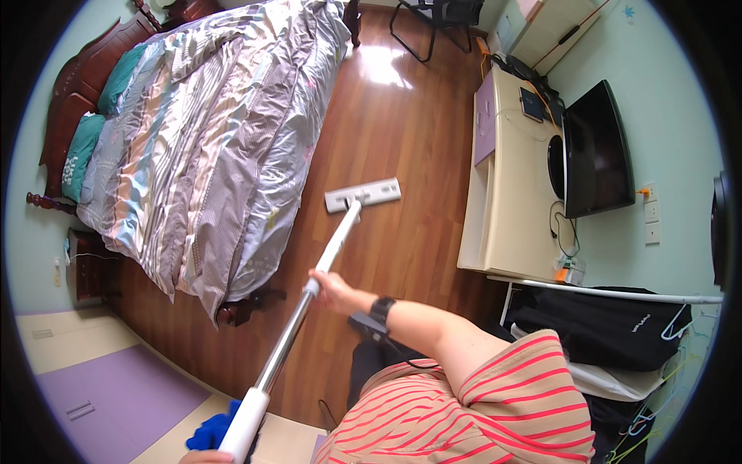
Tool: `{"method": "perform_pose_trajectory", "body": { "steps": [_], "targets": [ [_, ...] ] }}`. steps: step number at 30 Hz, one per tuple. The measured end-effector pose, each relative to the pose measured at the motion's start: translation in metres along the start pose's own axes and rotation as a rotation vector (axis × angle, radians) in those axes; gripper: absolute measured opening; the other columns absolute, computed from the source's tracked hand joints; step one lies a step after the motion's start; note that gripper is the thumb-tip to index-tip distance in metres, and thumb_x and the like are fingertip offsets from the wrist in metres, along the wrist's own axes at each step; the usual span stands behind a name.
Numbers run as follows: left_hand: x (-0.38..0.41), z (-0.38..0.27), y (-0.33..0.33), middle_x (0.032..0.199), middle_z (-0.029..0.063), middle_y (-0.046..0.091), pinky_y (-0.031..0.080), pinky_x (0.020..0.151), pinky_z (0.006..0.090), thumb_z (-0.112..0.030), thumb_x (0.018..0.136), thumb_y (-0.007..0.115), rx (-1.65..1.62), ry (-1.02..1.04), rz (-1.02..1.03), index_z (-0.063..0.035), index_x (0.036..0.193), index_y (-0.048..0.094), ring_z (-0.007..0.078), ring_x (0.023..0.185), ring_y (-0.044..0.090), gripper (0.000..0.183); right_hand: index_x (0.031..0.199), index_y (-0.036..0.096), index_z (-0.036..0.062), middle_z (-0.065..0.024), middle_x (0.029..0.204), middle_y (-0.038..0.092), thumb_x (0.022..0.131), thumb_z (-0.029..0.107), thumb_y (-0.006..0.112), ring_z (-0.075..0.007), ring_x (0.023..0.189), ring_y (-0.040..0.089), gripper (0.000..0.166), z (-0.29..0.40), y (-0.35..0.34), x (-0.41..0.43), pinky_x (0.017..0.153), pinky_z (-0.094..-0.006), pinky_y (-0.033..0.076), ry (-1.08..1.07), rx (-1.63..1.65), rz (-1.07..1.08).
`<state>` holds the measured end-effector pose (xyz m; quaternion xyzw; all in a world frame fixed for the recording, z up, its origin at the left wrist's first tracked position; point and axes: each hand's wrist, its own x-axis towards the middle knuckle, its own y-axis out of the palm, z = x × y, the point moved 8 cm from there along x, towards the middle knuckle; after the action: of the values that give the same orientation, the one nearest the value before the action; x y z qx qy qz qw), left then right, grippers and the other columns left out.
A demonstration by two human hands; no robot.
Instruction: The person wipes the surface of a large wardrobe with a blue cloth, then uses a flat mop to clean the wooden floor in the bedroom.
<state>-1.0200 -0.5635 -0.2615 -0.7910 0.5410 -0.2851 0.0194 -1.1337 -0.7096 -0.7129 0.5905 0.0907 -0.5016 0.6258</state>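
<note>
A flat mop (284, 333) with a white and metal telescopic pole slants from the lower left up to the picture's middle. Its white rectangular head (379, 190) lies on the wooden floor between the bed and the desk. My right hand (331, 292) is closed around the pole at the grey collar, a black band on its wrist. At the bottom edge, my left hand (207, 457) is on the pole's white upper end, mostly cut off by the frame. Blue cloth (213, 430) shows beside that end.
A bed with rumpled bedding (232, 145) stands left. The desk (516, 220) on the right carries a monitor (600, 151). A black chair (437, 14) stands at the far end, a clothes rack (608, 294) at lower right, and a purple and cream cabinet (122, 400) at lower left.
</note>
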Motion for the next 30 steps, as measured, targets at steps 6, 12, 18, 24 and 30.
{"method": "perform_pose_trajectory", "body": {
  "steps": [6,12,18,24,30],
  "targets": [
    [0.018,0.01,-0.093,0.055,0.0073,0.043,0.041,0.051,0.0307,-0.019,0.084,0.047,-0.347,0.091,-0.12,-0.0054,0.072,0.042,0.0187,0.05,0.044,0.018,0.095,0.056,0.0022,-0.0113,0.087,0.066,0.091,0.026,0.059,-0.0227,0.078,0.067,0.024,-0.038,0.025,-0.03,0.071,-0.0361,0.058,0.171,0.093,0.061],
    [0.055,0.012,-0.06,0.057,0.0072,0.046,0.05,0.051,0.0292,-0.019,0.083,0.056,-0.506,0.144,-0.23,-0.0054,0.069,0.042,0.0186,0.051,0.052,0.024,0.097,0.056,0.0022,-0.0114,0.089,0.066,0.091,0.025,0.06,-0.0223,0.083,0.067,0.024,0.048,0.033,-0.013,0.072,-0.0349,0.058,0.102,0.113,0.126],
    [0.137,0.031,0.092,0.055,0.0045,0.043,0.04,0.05,0.0277,-0.029,0.086,0.06,-0.368,0.22,0.057,-0.007,0.071,0.043,0.0183,0.052,0.045,0.032,0.096,0.052,0.0043,-0.0086,0.086,0.063,0.091,0.025,0.059,-0.0233,0.083,0.067,0.023,0.245,0.0,0.067,0.071,-0.0362,0.057,-0.086,0.153,0.141],
    [0.273,0.061,0.312,0.061,0.009,0.054,0.049,0.053,0.0319,-0.028,0.079,0.07,-0.275,0.155,0.343,-0.0034,0.073,0.049,0.024,0.056,0.056,0.032,0.092,0.053,0.0059,-0.0082,0.08,0.063,0.091,0.028,0.058,-0.0209,0.073,0.066,0.022,0.49,-0.056,0.177,0.061,-0.0353,0.055,-0.382,0.124,0.037],
    [0.362,0.141,0.504,0.066,0.0088,0.06,0.053,0.059,0.0312,-0.001,0.058,0.068,-0.294,0.25,0.598,-0.0049,0.066,0.055,0.0258,0.069,0.066,0.016,0.092,0.044,0.0064,-0.0131,0.078,0.063,0.087,0.019,0.063,-0.0232,0.067,0.066,0.024,0.667,-0.128,0.233,0.056,-0.0323,0.058,-0.613,0.326,-0.089]
  ]
}}
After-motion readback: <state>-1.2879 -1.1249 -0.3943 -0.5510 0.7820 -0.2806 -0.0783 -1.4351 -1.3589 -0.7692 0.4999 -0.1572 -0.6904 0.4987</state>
